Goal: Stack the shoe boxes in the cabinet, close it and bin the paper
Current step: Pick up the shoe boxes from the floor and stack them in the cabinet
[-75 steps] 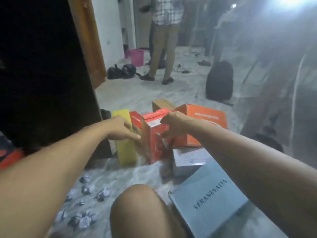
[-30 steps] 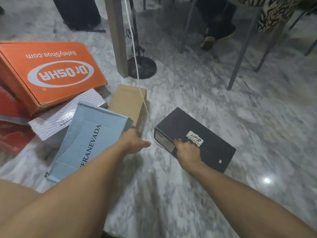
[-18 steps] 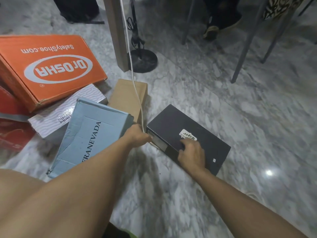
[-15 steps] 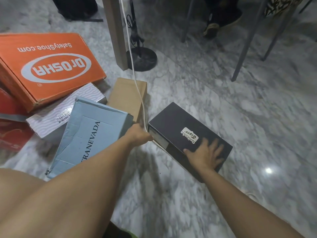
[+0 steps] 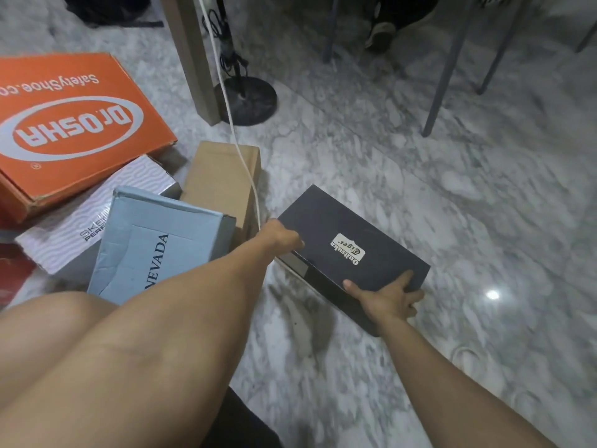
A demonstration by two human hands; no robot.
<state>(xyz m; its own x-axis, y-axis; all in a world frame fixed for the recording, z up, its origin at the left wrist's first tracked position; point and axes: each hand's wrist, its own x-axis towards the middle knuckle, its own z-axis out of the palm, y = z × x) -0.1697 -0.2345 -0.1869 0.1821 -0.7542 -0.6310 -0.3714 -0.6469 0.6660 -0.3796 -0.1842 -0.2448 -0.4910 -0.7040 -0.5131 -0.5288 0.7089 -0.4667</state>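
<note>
A black shoe box (image 5: 352, 234) with a cream label lies flat on the marble floor at the centre. My left hand (image 5: 281, 237) grips its near-left corner. My right hand (image 5: 389, 297) grips its near-right end, thumb on the lid and fingers round the side. To the left lie a light-blue box (image 5: 155, 250), a plain brown box (image 5: 223, 176), a white patterned box (image 5: 93, 208) and a big orange box (image 5: 71, 121). The cabinet and the paper are out of view.
A white cable (image 5: 239, 147) runs down over the brown box to the black box's corner. A wooden post (image 5: 190, 53) and a round black stand base (image 5: 248, 98) are behind. Grey chair legs (image 5: 445, 69) and a person's shoe (image 5: 378, 33) stand at the back right.
My view turned from the red boxes to the black box. My right hand slid along its lid to the near-right end and took hold. My left hand closed on the left corner.
</note>
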